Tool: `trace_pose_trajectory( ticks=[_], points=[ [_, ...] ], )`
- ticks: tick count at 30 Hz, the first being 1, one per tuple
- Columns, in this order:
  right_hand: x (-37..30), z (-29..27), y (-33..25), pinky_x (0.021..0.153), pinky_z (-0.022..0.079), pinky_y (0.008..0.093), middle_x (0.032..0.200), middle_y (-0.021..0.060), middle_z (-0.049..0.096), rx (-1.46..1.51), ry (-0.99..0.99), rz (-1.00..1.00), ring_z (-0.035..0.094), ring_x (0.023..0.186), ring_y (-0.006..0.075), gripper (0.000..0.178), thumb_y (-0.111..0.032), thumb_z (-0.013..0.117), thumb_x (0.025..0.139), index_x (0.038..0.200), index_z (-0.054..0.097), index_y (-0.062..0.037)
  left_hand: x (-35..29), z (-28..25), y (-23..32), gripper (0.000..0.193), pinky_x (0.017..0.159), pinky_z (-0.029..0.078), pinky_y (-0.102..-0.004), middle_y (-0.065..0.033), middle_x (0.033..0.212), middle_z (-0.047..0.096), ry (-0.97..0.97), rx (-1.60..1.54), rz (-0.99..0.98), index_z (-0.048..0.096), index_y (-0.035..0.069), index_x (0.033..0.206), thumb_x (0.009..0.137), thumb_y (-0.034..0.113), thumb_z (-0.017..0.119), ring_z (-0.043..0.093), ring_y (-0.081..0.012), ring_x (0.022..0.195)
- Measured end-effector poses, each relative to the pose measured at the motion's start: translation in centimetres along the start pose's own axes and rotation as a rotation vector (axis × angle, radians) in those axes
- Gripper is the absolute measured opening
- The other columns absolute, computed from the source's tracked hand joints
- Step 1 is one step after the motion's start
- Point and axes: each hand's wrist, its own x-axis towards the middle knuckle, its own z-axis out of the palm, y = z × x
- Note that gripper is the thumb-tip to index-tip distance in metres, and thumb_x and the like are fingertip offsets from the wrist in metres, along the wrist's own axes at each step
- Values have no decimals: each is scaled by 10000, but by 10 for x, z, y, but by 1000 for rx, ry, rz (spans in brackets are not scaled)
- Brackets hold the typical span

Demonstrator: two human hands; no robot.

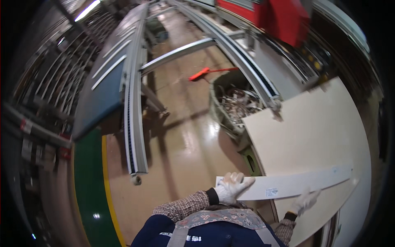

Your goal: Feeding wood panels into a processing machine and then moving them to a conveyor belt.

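Strip [300, 184], white: lay across pale board [304, 127], left end overhanging | left hand [233, 187], gloved: gripped that end | right hand [305, 202], gloved: was at near edge, blurred, grip could not be told

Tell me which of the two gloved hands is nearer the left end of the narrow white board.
The left hand, at that end of the narrow white board; the right hand is farther right, by its near edge.
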Motion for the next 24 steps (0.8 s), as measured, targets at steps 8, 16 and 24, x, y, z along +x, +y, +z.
trace_pose_trajectory(
  ticks=[8, 16, 24],
  points=[
    [-174, 27, 3, 1204, 324, 453, 1543, 158, 463, 1535, -733, 521, 439, 1392, 333, 660, -440, 573, 1023, 1535, 414, -55, -222, -31, -17, 952, 834, 486, -521, -240, 1097, 550, 80, 75, -52, 399, 135, 1529, 710, 441, 775, 597, -392, 978],
    [-325, 35, -56, 1195, 363, 413, 1502, 135, 510, 1398, -963, 405, 489, 1360, 265, 606, -419, 510, 1073, 1539, 378, -54, -429, -29, -60, 1013, 777, 500, -486, -227, 1157, 542, 357, 183, -76, 470, 174, 1499, 586, 413, 838, 615, -347, 903],
    [-457, 36, -241, 1112, 457, 505, 1520, 143, 489, 1602, -1117, 366, 492, 1364, 317, 587, -431, 537, 1065, 1548, 394, -129, -547, -73, -175, 837, 801, 505, -484, -169, 1196, 556, 692, 410, -131, 592, 226, 1428, 633, 303, 845, 597, -301, 923]
  ],
)
